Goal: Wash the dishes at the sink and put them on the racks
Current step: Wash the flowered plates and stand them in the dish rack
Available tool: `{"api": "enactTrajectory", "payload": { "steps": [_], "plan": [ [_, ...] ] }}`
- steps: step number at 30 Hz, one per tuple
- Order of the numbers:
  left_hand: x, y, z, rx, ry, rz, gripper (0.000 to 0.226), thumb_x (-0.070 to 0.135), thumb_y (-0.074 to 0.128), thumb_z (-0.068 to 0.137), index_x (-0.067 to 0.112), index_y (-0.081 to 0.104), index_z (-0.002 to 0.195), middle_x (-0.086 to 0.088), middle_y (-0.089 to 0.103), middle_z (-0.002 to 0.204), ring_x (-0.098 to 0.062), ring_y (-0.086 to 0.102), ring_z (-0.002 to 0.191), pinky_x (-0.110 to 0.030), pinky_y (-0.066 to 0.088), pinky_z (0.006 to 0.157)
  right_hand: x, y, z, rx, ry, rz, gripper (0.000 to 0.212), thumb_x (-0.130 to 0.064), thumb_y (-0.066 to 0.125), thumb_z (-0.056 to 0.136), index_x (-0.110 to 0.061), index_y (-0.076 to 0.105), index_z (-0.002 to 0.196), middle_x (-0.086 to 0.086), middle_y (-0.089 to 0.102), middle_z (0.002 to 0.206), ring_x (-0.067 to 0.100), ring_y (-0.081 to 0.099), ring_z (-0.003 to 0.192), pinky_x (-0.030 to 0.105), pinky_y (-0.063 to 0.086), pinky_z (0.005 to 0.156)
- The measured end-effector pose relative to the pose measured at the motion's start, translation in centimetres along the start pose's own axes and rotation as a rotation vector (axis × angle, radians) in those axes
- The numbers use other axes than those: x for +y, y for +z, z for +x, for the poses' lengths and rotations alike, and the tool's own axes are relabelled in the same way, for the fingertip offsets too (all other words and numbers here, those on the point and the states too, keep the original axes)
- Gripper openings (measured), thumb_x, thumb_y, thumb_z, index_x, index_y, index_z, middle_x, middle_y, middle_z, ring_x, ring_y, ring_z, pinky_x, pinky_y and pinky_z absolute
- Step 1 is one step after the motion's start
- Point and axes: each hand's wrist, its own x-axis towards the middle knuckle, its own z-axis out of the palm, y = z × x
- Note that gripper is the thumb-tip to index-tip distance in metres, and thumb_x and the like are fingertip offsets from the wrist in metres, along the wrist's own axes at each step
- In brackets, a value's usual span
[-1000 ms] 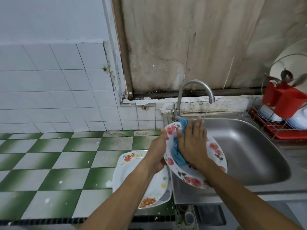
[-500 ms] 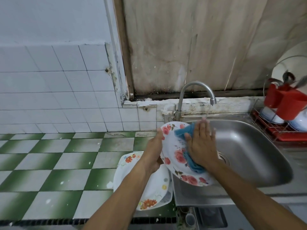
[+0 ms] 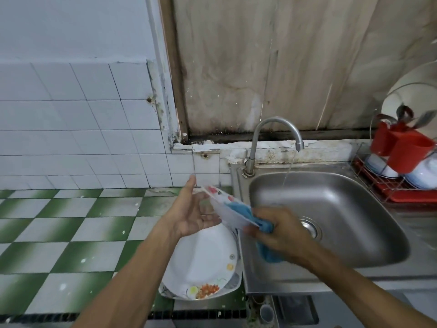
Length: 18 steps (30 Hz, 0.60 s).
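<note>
On the green-and-white tiled bench [image 3: 71, 233] at my left, a stack of plates [image 3: 203, 263] sits just beside the sink, the top one white with orange flowers at its near rim; I judge these still wait for scrubbing. Above them my left hand [image 3: 194, 214] is spread open, palm up, fingers loose; it seems to touch the floral plate [image 3: 224, 207] only lightly at its edge, if at all, though blur makes contact hard to tell. The plate is tilted steeply, edge-on to me, between my two hands at the sink's left rim. My right hand [image 3: 281, 235] has its grip closed on the blue cloth [image 3: 262, 233], pinching the plate through it.

I am mid-scrub, probably turning the plate to reach its other face. Next, I need my left grip firm on the rim before wiping, then a rinse.

The sink [image 3: 331, 209] holds no dishes; a thin stream falls from the tap [image 3: 276, 131]. At far right, the red rack [image 3: 387, 188] holds white bowls, upright plates and a red cutlery cup [image 3: 402, 145].
</note>
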Motion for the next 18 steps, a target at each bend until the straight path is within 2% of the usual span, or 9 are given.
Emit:
{"api": "enactTrajectory", "payload": {
  "steps": [2,4,7,10,12,14,15,17,18],
  "plan": [
    [-0.8,0.5,0.1,0.008,0.045,0.065,0.089,0.091,0.030,0.081,0.025,0.063,0.132,-0.009,0.062,0.134,-0.031,0.055,0.126,-0.051,0.039,0.107,-0.7,-1.9,0.7,0.172,0.157,0.405,0.010,-0.028,0.079,0.083,-0.027,0.072,0.091,-0.005,0.075,0.081,0.005,0.071,0.069,0.023,0.058,0.062],
    [-1.8,1.1,0.2,0.047,0.118,0.061,0.080,0.087,0.034,0.085,0.028,0.063,0.132,-0.004,0.065,0.133,-0.026,0.058,0.123,-0.048,0.042,0.107,-0.7,-3.5,1.9,0.319,0.276,0.700,0.012,-0.015,0.083,0.079,-0.012,0.072,0.082,-0.002,0.075,0.070,0.009,0.070,0.061,0.022,0.057,0.056],
    [-2.4,2.3,-0.5,0.104,0.226,-0.016,0.055,0.065,0.044,0.097,0.023,0.072,0.119,0.000,0.076,0.113,-0.024,0.070,0.108,-0.046,0.056,0.094,1.1,-4.3,3.8,0.539,0.499,0.847,0.031,-0.031,0.085,0.078,-0.006,0.069,0.086,0.004,0.074,0.077,0.019,0.071,0.069,0.031,0.060,0.062],
    [-2.4,4.1,-1.0,0.223,0.262,-0.218,0.047,0.054,0.052,0.100,0.014,0.073,0.113,-0.006,0.078,0.105,-0.030,0.073,0.097,-0.049,0.059,0.086,3.7,-2.3,4.7,0.808,0.637,0.487,0.046,-0.056,0.065,0.090,-0.010,0.062,0.093,0.006,0.069,0.092,0.025,0.067,0.085,0.032,0.053,0.068],
    [-2.6,5.4,-1.0,0.293,0.220,-0.324,0.049,0.059,0.049,0.099,0.017,0.071,0.111,-0.005,0.077,0.103,-0.031,0.072,0.094,-0.052,0.059,0.087,3.7,0.3,3.5,0.883,0.496,0.236,0.052,-0.064,0.045,0.097,-0.014,0.058,0.105,0.006,0.064,0.103,0.025,0.063,0.095,0.032,0.050,0.075],
    [-2.5,6.7,-1.3,0.319,0.200,-0.444,0.052,0.063,0.043,0.099,0.018,0.067,0.107,-0.006,0.074,0.105,-0.032,0.070,0.098,-0.053,0.056,0.092,2.7,3.6,2.1,0.756,0.298,-0.029,0.065,-0.064,0.029,0.100,-0.015,0.056,0.133,0.010,0.059,0.130,0.028,0.054,0.123,0.043,0.046,0.101],
    [-2.5,7.3,-1.5,0.331,0.192,-0.471,0.055,0.064,0.040,0.100,0.016,0.066,0.102,-0.008,0.073,0.101,-0.032,0.068,0.099,-0.051,0.055,0.095,2.1,5.2,1.4,0.655,0.199,-0.150,0.069,-0.062,0.023,0.102,-0.016,0.050,0.146,0.011,0.050,0.147,0.028,0.043,0.138,0.046,0.036,0.113],
    [-2.3,8.4,-2.1,0.277,0.193,-0.403,0.063,0.066,0.032,0.101,0.013,0.065,0.095,-0.009,0.072,0.092,-0.031,0.069,0.094,-0.044,0.055,0.094,0.5,7.0,1.4,0.486,0.018,-0.282,0.067,-0.056,0.013,0.105,-0.019,0.044,0.152,0.007,0.036,0.161,0.026,0.027,0.151,0.046,0.019,0.122],
    [-2.5,8.9,-2.7,0.173,0.202,-0.371,0.066,0.067,0.029,0.101,0.012,0.066,0.098,-0.009,0.073,0.091,-0.028,0.072,0.090,-0.039,0.056,0.089,-0.3,6.8,1.9,0.422,-0.064,-0.313,0.066,-0.052,0.012,0.107,-0.018,0.048,0.149,0.006,0.039,0.160,0.026,0.028,0.151,0.046,0.018,0.122]
  ]
}}
